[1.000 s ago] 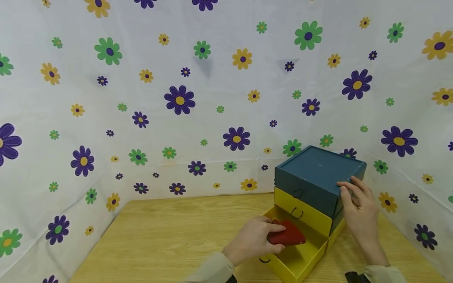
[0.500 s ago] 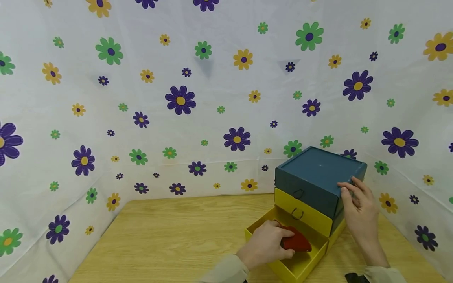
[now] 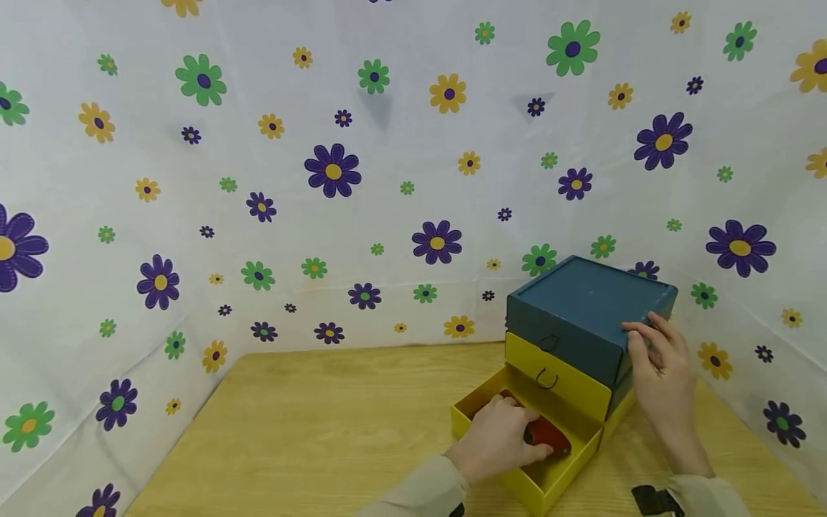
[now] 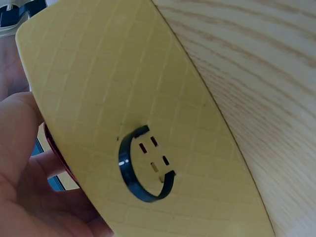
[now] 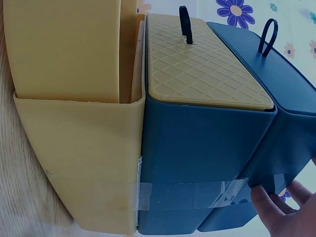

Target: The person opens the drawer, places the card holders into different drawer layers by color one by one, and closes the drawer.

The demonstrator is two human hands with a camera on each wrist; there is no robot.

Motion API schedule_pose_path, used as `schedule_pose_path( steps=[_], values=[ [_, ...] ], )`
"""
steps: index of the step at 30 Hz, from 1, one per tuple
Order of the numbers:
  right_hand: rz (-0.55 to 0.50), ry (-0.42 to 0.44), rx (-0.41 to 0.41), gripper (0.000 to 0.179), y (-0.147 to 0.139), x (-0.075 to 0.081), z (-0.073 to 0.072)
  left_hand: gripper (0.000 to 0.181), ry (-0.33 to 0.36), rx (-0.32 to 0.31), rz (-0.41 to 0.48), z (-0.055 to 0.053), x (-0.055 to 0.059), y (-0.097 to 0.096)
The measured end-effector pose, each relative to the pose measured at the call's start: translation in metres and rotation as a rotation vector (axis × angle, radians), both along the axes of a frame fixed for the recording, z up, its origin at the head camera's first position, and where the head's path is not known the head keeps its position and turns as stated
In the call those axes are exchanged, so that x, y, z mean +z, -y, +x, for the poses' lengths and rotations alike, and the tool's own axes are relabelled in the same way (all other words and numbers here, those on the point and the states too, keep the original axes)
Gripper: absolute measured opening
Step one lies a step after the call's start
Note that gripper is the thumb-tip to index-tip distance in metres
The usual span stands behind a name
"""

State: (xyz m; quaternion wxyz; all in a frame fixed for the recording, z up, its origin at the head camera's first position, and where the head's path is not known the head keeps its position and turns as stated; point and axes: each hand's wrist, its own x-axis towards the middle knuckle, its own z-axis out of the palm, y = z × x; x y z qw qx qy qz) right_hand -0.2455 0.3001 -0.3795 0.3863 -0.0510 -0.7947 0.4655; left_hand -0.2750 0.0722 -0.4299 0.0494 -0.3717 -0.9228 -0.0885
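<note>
In the head view my left hand reaches into the pulled-out bottom yellow drawer. Between its thumb and fingers it holds a red item with a curved edge; the hand covers much of it, so its kind is unclear. The left wrist view shows the drawer front with a black loop handle, and only a sliver of red beside the fingers. My right hand rests with bent fingers on the top edge and side of the blue top unit of the drawer stack.
Below the blue unit is a yellow-fronted middle drawer, pushed in. Clear tape joins the units along their side. The stack stands on a wooden table, with a flower-patterned cloth behind and at both sides.
My left hand has moved right and deeper into the drawer, carrying the red item down with it. My right hand stays on the stack. The head view has tilted slightly.
</note>
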Motion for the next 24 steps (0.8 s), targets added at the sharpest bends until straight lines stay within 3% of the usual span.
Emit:
schedule_pose_path(
  steps=[6,13,16,20,24],
  values=[
    [0.004,0.017,-0.002,0.034,0.002,0.001,0.001,0.042,0.038,0.009,0.048,0.001,0.003,0.000],
    [-0.014,0.013,-0.007,0.034,0.002,0.001,0.001,0.032,0.052,0.000,0.102,0.000,0.006,0.006],
    [-0.011,0.013,-0.011,0.034,0.001,0.001,0.002,0.027,0.029,-0.012,0.134,0.001,0.007,0.011],
    [0.008,0.018,-0.016,0.034,0.000,0.002,0.001,0.021,-0.055,-0.032,0.216,0.001,0.006,0.021],
    [0.029,0.020,-0.018,0.034,-0.001,0.003,0.001,0.016,-0.084,-0.013,0.277,0.001,0.000,0.031]
  ],
)
